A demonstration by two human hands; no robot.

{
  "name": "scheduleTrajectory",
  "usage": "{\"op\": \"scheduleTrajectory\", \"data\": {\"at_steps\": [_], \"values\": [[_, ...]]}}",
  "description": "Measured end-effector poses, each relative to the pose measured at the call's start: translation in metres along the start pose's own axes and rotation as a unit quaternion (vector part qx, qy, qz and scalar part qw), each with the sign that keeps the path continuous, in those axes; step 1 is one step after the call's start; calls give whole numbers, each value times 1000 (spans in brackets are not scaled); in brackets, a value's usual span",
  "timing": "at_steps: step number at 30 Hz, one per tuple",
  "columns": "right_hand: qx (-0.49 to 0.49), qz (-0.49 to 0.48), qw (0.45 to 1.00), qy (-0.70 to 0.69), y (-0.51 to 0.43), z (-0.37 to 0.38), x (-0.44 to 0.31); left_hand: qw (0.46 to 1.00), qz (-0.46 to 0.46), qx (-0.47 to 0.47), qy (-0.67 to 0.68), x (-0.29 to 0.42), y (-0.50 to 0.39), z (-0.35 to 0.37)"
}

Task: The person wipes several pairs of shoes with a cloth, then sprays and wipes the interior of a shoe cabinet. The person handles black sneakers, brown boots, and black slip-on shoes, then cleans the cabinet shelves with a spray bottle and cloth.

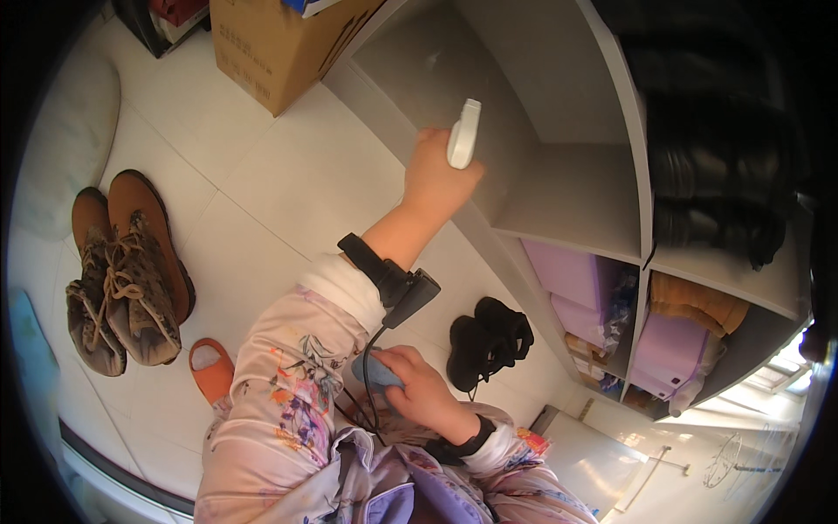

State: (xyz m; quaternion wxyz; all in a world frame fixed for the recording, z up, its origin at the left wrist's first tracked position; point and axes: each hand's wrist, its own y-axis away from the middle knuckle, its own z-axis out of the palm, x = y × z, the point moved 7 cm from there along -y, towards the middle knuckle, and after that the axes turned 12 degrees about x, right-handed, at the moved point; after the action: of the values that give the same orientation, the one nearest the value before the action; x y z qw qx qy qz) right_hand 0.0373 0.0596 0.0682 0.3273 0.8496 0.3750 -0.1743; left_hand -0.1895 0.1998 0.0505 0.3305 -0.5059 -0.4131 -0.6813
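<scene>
My left hand point(442, 170) reaches forward at the edge of a grey shoe cabinet point(471, 226). It is closed around a white plastic object point(463, 134), whose narrow end points into an open compartment; its lower part is hidden by the hand. Nearer my body, my right hand point(425, 393) grips a blue cloth point(376, 371), partly covered by the fingers and a black cable. Both wrists wear black straps, and the left one carries a black device point(416, 295) with a cable.
Brown lace-up boots point(134, 275) and an orange slipper point(211, 370) are on the tiled floor at left; black shoes point(484, 344) stand by the cabinet. A cardboard box point(275, 52) touches the cabinet's far end. Purple boxes point(668, 347) and black boots point(707, 157) fill other compartments.
</scene>
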Motion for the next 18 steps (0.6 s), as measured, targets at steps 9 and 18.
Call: {"op": "scheduleTrajectory", "data": {"at_steps": [9,18], "values": [[-16,18,1000,5,5,-2,-7,995,-11,97,35,-24,-29,-51],[8,-43,998,-44,7,-8,-21,976,198,46,-79,25,-17,-54]]}}
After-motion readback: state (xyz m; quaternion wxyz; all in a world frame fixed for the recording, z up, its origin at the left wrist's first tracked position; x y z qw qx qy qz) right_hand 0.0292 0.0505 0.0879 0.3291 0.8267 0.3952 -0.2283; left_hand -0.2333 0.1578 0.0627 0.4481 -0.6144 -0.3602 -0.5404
